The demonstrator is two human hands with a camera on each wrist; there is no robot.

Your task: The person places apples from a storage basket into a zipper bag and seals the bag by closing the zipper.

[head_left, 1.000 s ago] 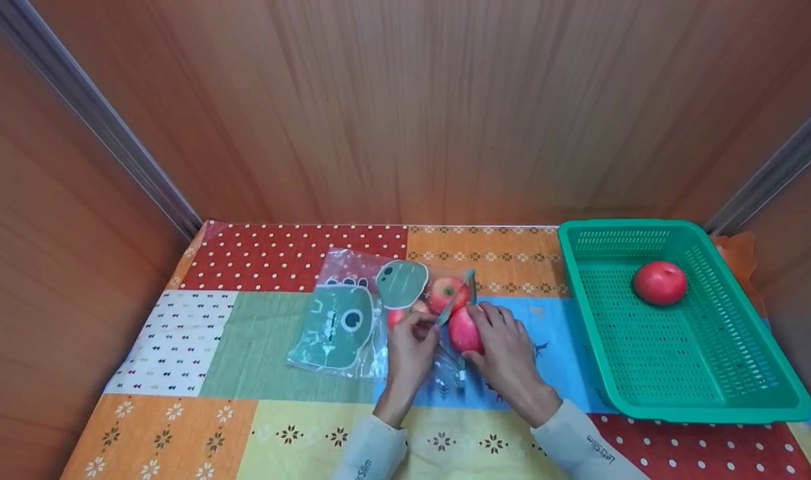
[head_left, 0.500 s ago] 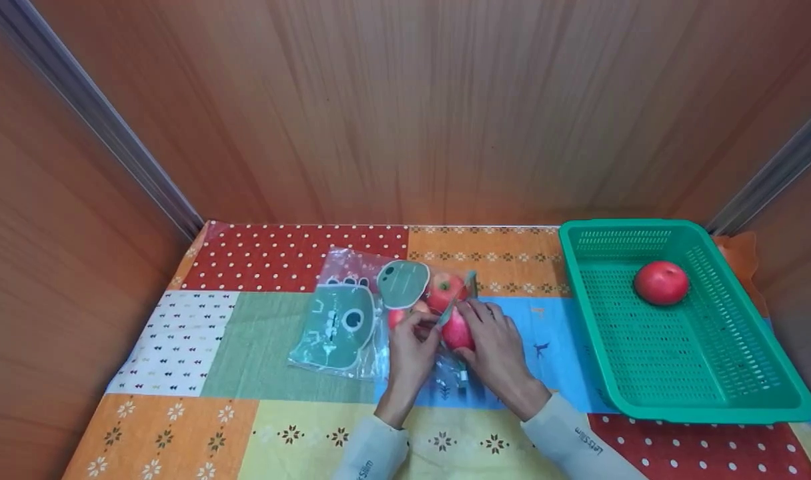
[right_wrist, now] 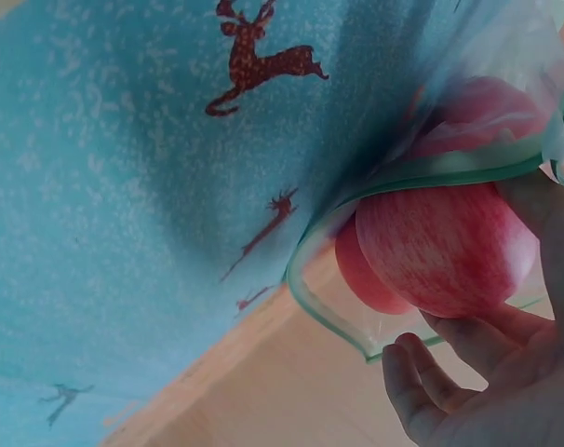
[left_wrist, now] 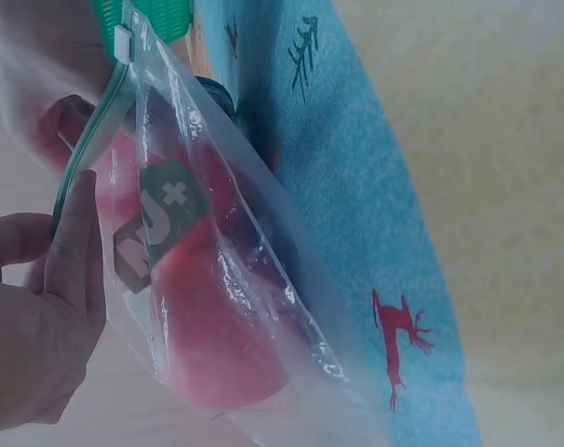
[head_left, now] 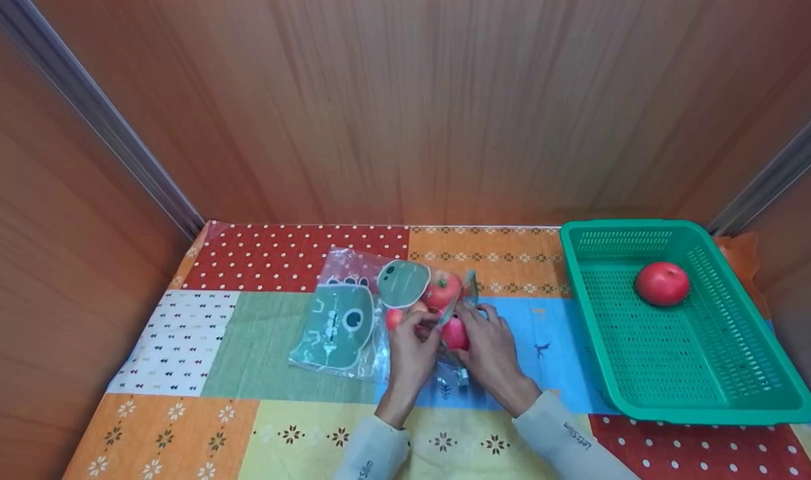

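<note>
A clear zip bag with a green dinosaur print [head_left: 335, 327] lies on the cloth with its mouth toward the right. My left hand [head_left: 411, 353] pinches the green zip edge between thumb and fingers, holding the mouth apart. At that opening my right hand [head_left: 492, 347] grips a red apple [right_wrist: 449, 247], partly inside the green-edged mouth in the right wrist view. Other apples show through the plastic, one [head_left: 443, 288] toward the back and another [left_wrist: 217, 326] low in the bag in the left wrist view. A white slider [left_wrist: 123, 43] sits on the zip.
To the right stands a green plastic basket [head_left: 659, 360] with perforated walls, one red apple [head_left: 662, 283] in it. Patchwork cloth [head_left: 245, 347] covers the table. Wood-grain panels [head_left: 405, 120] enclose the back and both sides.
My right hand has moved left with the apple, bringing it farther into the bag's mouth. My left hand keeps its pinch on the zip edge, almost unmoved.
</note>
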